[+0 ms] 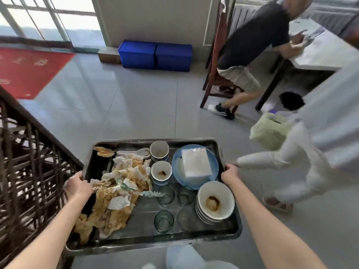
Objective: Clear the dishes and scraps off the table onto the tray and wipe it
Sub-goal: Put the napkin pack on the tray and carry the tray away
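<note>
- Both bare forearms reach forward; the left hand [78, 184] curls over the left rim of the dark rectangular metal tray [155, 242], and the right hand [230, 172] grips the right rim, fingers wrapped under the edge.
- The tray is held level above the grey tiled floor [120, 105], its rims clasped between the two hands.
- Its left half holds a heap of stained, crumpled paper napkins [118, 193], touching the left fingers.
- To the right stand two small white bowls [161, 170], four clear glass tumblers [164, 221], a blue round plate [195, 165] bearing a folded white napkin stack [196, 162], and stacked white sauce-smeared bowls [215, 201] near the right wrist.
</note>
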Demonstrator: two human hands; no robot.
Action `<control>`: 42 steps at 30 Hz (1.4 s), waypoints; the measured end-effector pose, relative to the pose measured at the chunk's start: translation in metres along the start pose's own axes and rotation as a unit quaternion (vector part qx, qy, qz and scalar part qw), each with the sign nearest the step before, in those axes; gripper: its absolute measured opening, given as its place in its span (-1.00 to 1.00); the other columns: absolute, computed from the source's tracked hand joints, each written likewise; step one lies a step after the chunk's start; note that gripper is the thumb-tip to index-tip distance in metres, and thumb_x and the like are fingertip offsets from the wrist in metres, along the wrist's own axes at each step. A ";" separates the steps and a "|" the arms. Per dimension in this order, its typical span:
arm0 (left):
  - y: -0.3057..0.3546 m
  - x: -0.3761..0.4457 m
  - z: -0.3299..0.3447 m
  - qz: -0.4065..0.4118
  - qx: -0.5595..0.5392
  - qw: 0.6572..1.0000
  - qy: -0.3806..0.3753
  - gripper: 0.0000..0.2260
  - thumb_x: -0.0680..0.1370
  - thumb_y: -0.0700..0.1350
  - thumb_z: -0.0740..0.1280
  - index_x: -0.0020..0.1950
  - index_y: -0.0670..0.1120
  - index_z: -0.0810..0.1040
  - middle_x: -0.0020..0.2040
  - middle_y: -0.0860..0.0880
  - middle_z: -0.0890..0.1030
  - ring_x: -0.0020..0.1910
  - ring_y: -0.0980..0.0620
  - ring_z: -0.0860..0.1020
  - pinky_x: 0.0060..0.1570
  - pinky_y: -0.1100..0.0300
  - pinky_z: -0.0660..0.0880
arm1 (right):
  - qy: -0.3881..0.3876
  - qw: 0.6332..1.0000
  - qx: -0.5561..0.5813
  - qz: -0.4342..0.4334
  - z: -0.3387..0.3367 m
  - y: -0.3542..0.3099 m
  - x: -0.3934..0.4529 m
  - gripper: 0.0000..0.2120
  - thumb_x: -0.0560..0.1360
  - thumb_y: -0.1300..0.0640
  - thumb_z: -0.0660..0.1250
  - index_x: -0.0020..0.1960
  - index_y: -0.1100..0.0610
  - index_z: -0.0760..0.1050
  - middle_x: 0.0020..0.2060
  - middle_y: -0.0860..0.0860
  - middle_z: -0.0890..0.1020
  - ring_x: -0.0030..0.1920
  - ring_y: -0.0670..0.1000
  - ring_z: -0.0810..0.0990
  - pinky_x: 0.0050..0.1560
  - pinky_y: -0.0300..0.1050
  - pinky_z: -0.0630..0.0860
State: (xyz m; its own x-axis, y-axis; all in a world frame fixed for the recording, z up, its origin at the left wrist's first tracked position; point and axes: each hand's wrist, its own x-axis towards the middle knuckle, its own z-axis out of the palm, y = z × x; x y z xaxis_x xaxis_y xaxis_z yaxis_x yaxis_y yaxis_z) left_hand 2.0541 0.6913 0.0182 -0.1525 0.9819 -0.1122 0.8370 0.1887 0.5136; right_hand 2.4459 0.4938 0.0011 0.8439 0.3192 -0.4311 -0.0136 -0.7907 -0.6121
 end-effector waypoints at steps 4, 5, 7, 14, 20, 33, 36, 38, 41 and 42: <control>0.068 0.067 0.029 0.003 0.015 1.000 -0.008 -0.78 0.47 -0.36 0.26 0.08 -0.31 0.57 0.03 -0.38 0.58 0.06 -0.33 0.52 0.08 -0.03 0.41 | -0.017 0.999 -0.009 -0.034 -0.001 -0.072 0.081 -0.71 0.44 0.40 0.20 0.07 0.19 0.57 0.04 0.18 0.63 0.06 0.18 0.56 0.07 -0.02 0.45; 0.085 0.082 0.035 -0.001 0.011 1.000 -0.010 -0.78 0.48 -0.35 0.25 0.09 -0.30 0.57 0.04 -0.36 0.58 0.07 -0.32 0.52 0.09 -0.04 0.41 | -0.017 0.999 -0.011 -0.036 -0.001 -0.089 0.099 -0.71 0.44 0.40 0.20 0.06 0.18 0.57 0.02 0.17 0.63 0.04 0.19 0.56 0.08 0.00 0.46; 0.118 0.114 0.049 -0.016 -0.002 1.000 -0.011 -0.78 0.50 -0.35 0.23 0.09 -0.26 0.58 0.03 -0.34 0.59 0.06 -0.32 0.52 0.07 -0.06 0.43 | -0.014 0.999 -0.016 -0.035 -0.001 -0.126 0.137 -0.70 0.44 0.37 0.20 0.08 0.15 0.56 0.02 0.16 0.63 0.03 0.18 0.56 0.07 0.00 0.46; 0.236 0.249 0.096 -0.018 0.014 1.000 -0.007 -0.75 0.51 -0.33 0.24 0.16 -0.28 0.55 0.07 -0.32 0.59 0.06 -0.32 0.53 0.08 -0.07 0.46 | -0.019 0.999 -0.011 -0.032 0.019 -0.257 0.265 -0.72 0.45 0.39 0.18 -0.02 0.09 0.53 0.00 0.15 0.63 0.01 0.17 0.55 0.09 0.00 0.49; 0.336 0.385 0.132 -0.002 0.001 1.000 -0.010 -0.75 0.51 -0.34 0.23 0.16 -0.26 0.55 0.04 -0.31 0.60 0.00 -0.31 0.53 0.02 -0.07 0.47 | 0.017 1.000 -0.008 -0.003 0.052 -0.371 0.369 -0.68 0.48 0.39 0.17 0.14 0.18 0.54 0.08 0.13 0.60 0.11 0.18 0.52 0.15 -0.04 0.42; 0.542 0.650 0.209 0.002 0.015 1.000 -0.008 -0.81 0.49 -0.37 0.22 0.03 -0.27 0.57 -0.02 -0.32 0.60 -0.16 -0.23 0.47 -0.06 -0.05 0.45 | -0.008 0.999 -0.031 -0.025 0.111 -0.615 0.593 -0.69 0.47 0.37 0.15 0.06 0.15 0.58 0.05 0.17 0.60 0.12 0.20 0.51 0.00 -0.16 0.37; 0.588 0.706 0.236 -0.008 0.012 1.000 -0.007 -0.84 0.48 -0.38 0.22 -0.03 -0.26 0.56 -0.03 -0.33 0.59 -0.17 -0.24 0.46 -0.08 -0.05 0.44 | -0.014 0.999 -0.026 -0.030 0.123 -0.669 0.650 -0.65 0.47 0.38 0.12 0.10 0.14 0.58 0.08 0.17 0.59 0.11 0.21 0.51 0.05 -0.15 0.38; 0.620 0.745 0.253 -0.026 0.005 1.000 -0.008 -0.81 0.49 -0.39 0.21 0.01 -0.27 0.57 0.00 -0.34 0.59 -0.09 -0.29 0.49 -0.02 -0.07 0.45 | -0.010 0.999 -0.016 -0.027 0.130 -0.706 0.687 -0.64 0.50 0.37 0.11 0.14 0.14 0.56 0.11 0.16 0.59 0.11 0.18 0.51 0.05 -0.16 0.39; 0.672 0.806 0.274 -0.024 0.005 1.000 -0.011 -0.78 0.49 -0.38 0.20 0.06 -0.28 0.57 0.01 -0.34 0.58 -0.03 -0.33 0.50 0.03 -0.09 0.45 | 0.001 1.000 0.020 -0.006 0.139 -0.765 0.744 -0.66 0.55 0.32 0.08 0.16 0.15 0.56 0.12 0.14 0.58 0.04 0.11 0.50 -0.03 -0.20 0.36; 0.688 0.825 0.278 -0.024 0.007 1.000 -0.013 -0.78 0.49 -0.38 0.20 0.07 -0.28 0.57 0.02 -0.35 0.58 -0.01 -0.34 0.50 0.04 -0.09 0.45 | -0.004 1.000 0.011 -0.008 0.143 -0.782 0.761 -0.67 0.55 0.32 0.08 0.15 0.15 0.56 0.10 0.13 0.58 0.00 0.10 0.49 -0.06 -0.21 0.35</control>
State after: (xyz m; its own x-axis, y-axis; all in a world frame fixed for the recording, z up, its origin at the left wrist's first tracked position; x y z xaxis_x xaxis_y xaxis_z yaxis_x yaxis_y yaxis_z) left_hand 2.6502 1.6272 0.0421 -0.1799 0.9709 -0.1581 0.8364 0.2356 0.4950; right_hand 3.0220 1.4296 0.0575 0.8398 0.3359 -0.4265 -0.0117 -0.7742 -0.6328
